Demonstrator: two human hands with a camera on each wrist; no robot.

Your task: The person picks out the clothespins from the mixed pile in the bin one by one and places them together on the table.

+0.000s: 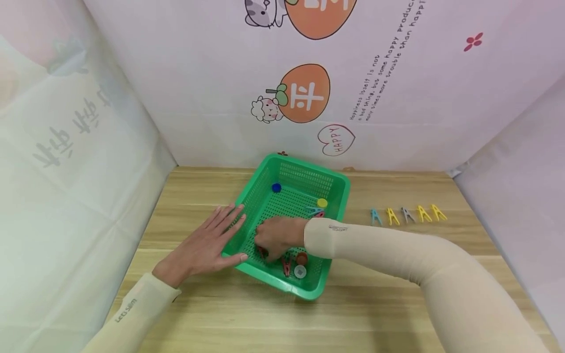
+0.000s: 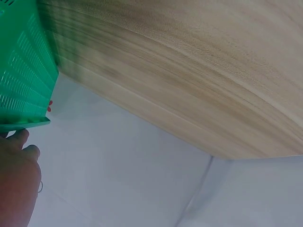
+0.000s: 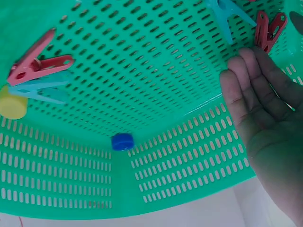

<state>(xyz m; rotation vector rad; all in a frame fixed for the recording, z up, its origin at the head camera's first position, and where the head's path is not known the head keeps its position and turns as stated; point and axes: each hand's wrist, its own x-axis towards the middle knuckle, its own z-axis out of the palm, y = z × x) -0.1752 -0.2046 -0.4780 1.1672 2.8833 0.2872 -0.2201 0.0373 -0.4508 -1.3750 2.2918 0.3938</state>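
At the left, on the nine o'clock side of the green basket [image 1: 273, 281], the person's left hand [image 1: 207, 247] rests over the rim; its fingers are straight and spread, they point to about two o'clock, and they hold nothing. Inside the basket, a blue cap [image 1: 276, 188] lies in the corner at eleven o'clock. Next, a red clip [image 3: 268, 31] lies on the basket floor toward eight o'clock, partly covered in the head view by the right hand [image 1: 279, 237], which is the nearer of the two hands. In the right wrist view this clip is at one o'clock from the fingertips, just beside them, and its long axis goes roughly from one to seven o'clock, with the lower end toward the index finger. The right fingers are loosely bent, and the palm seems to hold nothing; because the thumb is not clearly seen, one cannot tell if they already grip the clip or only come near it. A second red clip [image 1: 287, 267] lies at six o'clock in the basket, beside a brown cap [image 1: 302, 258] and a white cap [image 1: 300, 271] at five. At two o'clock there is a yellow cap [image 1: 322, 202]. Farther right, at three o'clock from the basket, five clips [image 1: 407, 214] stand apart in a row on the desk [image 1: 229, 314].
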